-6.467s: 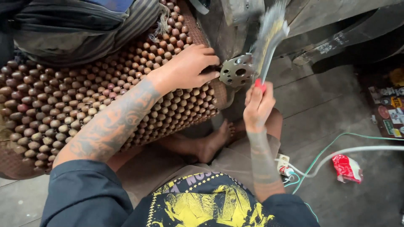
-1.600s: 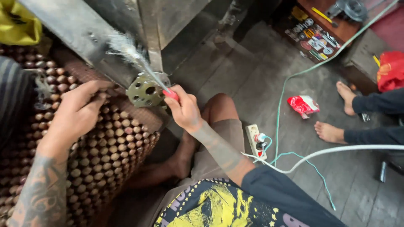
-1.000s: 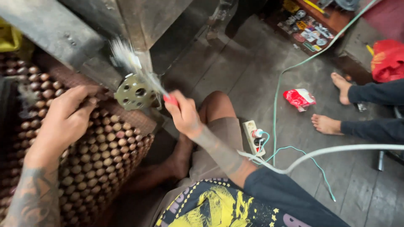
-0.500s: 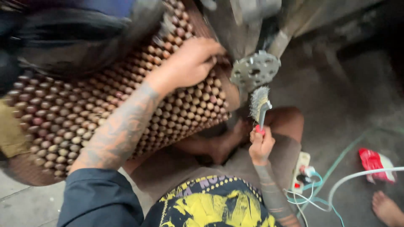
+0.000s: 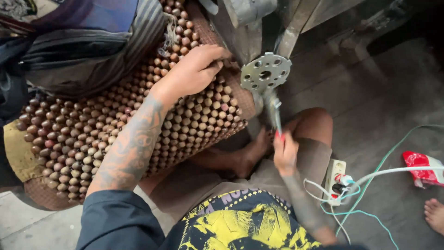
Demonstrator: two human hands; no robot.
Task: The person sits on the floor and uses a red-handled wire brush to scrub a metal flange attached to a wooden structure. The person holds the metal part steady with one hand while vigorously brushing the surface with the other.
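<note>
Low on the floor beside a metal frame, right hand (image 5: 285,153) grips a brush (image 5: 274,111) by its red handle end, fingers curled tight round it. Bristles are motion-blurred, pointing up at a round metal disc (image 5: 265,72) with several holes, which sits at the foot of the frame, just right of a wooden bead seat mat (image 5: 115,125). Left hand (image 5: 196,70) lies on the mat's top edge beside the disc, fingers bent and pressing the beads, holding nothing.

Brush looks light, stiff in the handle, soft at the bristles; best held at the handle end, as now. Disc looks rigid, hard-edged, probably fixed to the frame, so not one to lift. Mat likely floppy and a bit heavy.

White power strip (image 5: 336,178) with cables lies by the knee; red packet (image 5: 422,165) further right; another person's foot (image 5: 435,215) at the edge.
</note>
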